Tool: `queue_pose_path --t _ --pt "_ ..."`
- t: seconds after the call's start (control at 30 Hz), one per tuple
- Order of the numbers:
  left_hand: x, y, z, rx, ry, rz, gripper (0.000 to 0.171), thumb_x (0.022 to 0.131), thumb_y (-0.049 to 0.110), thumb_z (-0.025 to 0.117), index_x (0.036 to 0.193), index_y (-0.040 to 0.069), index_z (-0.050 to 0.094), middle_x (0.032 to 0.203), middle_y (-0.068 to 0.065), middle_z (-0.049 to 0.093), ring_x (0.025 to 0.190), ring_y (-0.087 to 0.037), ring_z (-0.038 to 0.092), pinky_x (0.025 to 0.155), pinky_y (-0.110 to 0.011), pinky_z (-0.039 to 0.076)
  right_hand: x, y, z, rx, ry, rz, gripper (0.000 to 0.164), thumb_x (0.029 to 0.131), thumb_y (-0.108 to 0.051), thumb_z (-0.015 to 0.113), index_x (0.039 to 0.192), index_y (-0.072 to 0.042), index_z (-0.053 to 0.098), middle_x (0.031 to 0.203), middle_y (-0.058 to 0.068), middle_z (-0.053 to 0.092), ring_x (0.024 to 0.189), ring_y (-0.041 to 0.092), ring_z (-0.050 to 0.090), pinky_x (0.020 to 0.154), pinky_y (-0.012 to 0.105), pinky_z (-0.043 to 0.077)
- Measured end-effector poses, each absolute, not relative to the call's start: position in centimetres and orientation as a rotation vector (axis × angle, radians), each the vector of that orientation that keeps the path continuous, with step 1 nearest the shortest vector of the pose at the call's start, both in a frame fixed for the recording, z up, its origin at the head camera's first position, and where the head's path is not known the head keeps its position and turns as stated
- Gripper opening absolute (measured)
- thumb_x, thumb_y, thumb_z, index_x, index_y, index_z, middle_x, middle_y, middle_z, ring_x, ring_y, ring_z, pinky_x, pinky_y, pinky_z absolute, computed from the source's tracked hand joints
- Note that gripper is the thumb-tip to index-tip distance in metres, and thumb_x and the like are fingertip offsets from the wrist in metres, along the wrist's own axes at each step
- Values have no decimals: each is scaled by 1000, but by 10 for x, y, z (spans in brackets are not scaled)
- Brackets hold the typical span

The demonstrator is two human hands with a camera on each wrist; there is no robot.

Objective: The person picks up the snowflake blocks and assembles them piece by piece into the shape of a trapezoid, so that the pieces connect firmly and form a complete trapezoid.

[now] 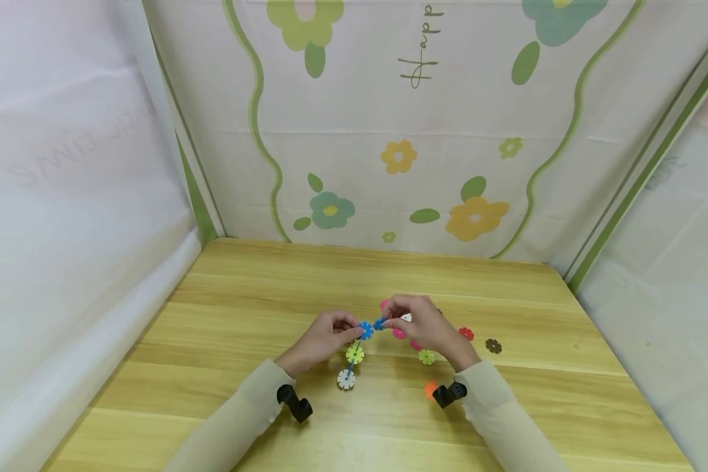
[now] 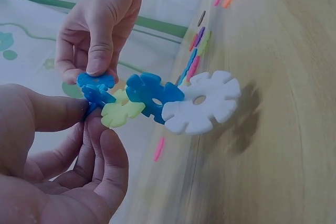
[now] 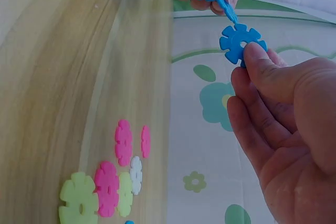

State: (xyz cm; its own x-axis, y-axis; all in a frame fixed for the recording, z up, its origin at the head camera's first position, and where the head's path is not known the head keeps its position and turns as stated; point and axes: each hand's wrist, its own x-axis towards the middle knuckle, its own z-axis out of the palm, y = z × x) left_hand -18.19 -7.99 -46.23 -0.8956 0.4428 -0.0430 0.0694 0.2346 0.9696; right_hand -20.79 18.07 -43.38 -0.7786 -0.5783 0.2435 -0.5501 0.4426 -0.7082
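Observation:
My left hand (image 1: 324, 337) pinches a blue notched snowflake disc (image 1: 366, 330) at one end of a linked chain. Along that chain come a yellow-green disc (image 1: 354, 354), another blue disc (image 2: 149, 94) and, at the far end, a white disc (image 1: 346, 379). Between thumb and fingers, my right hand (image 1: 421, 321) holds a blue disc (image 3: 242, 40). A further blue disc (image 3: 226, 6), seen edge-on in the right wrist view, stands out from the left-hand disc and meets the right-hand one; whether their slots are engaged I cannot tell.
Loose discs lie on the wooden table (image 1: 242, 282) around and beneath the right hand, among them a red disc (image 1: 466, 334), a brown disc (image 1: 493, 345), a yellow-green disc (image 1: 427, 357) and an orange disc (image 1: 430, 391). Flower-printed cloth (image 1: 354, 118) walls the table's back and sides.

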Motion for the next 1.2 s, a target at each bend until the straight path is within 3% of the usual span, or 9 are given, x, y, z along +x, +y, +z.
queue_pose_path --t 0.17,0.37,0.73,0.97,1.2 --pt "-180 -79 -461 480 2201 1715 17 106 21 65 109 4 70 104 -20 69 81 -16 62 76 -35 56 -204 178 -436 -1066 2650 -1284 7 96 -6 76 96 -12 72 94 0 74 88 11 71 86 40 62" --pt "-180 -78 -461 464 2192 1740 17 106 20 66 108 4 70 102 -19 69 83 -17 62 76 -34 56 -200 175 -437 -1174 2723 -1291 6 95 -6 78 94 -10 73 94 2 74 89 10 71 83 34 63" --pt "-181 -73 -461 411 2159 1840 13 105 13 67 102 1 71 97 -21 70 77 -17 58 69 -29 52 -205 166 -449 -1514 2894 -1327 18 84 9 83 87 -6 72 86 2 74 82 14 73 77 31 64" --pt "-179 -71 -462 393 2134 1857 14 104 11 68 102 -3 70 90 -6 68 78 -15 59 71 -28 54 -204 167 -451 -1535 2857 -1395 18 84 8 83 87 -7 72 86 3 75 82 13 74 78 27 63" --pt "-180 -70 -457 369 2087 1879 9 103 4 66 99 -3 68 86 -5 66 77 -16 56 72 -29 51 -204 169 -453 -1506 2761 -1552 21 83 8 83 89 -10 74 88 6 77 85 17 75 82 29 64"
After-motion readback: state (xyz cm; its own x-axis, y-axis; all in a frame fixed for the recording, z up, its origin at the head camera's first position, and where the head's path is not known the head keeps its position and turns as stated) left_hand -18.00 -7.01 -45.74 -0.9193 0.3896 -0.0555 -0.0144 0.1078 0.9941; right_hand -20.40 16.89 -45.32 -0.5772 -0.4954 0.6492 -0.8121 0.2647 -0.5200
